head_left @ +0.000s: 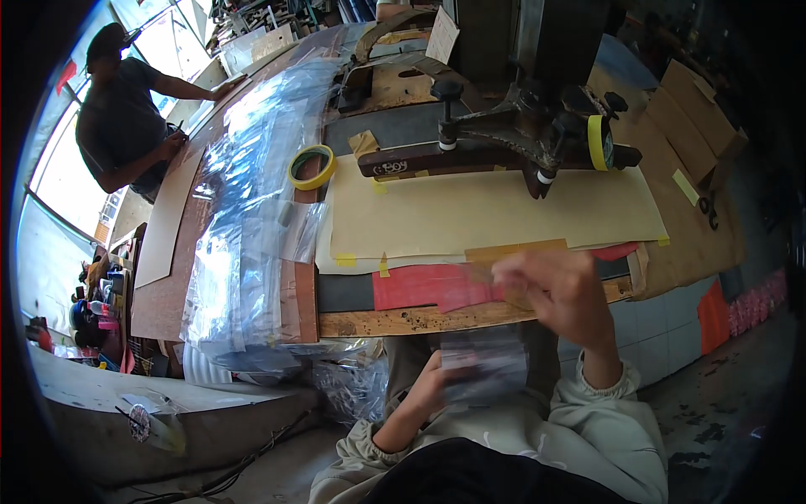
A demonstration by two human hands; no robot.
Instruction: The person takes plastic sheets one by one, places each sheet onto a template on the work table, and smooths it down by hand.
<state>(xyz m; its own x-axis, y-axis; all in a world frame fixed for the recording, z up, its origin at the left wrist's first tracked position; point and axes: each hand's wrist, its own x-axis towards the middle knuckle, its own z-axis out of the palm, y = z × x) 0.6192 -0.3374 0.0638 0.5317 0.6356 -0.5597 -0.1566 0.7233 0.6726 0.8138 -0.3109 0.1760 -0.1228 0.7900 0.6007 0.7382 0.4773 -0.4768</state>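
Observation:
My left hand [426, 388] is closed on the edge of a clear plastic bag [485, 365], held low in front of my body below the bench edge. Above the wooden bench edge, my right hand [558, 290] is raised with bent fingers. Something thin and transparent shows faintly by its fingertips, too blurred to make out. Beneath and left of that hand lies a red sheet [416, 287] on the dark surface. Cream paper [495, 214] is spread behind it, with yellow tape pieces along its edge.
A metal clamp fixture [512, 130] stands on the paper. A yellow tape roll [311, 167] lies left of it, beside heaped clear plastic bags [243, 193]. Another person [126, 118] stands at the far left. Scissors [709, 210] and cardboard [693, 122] are at right.

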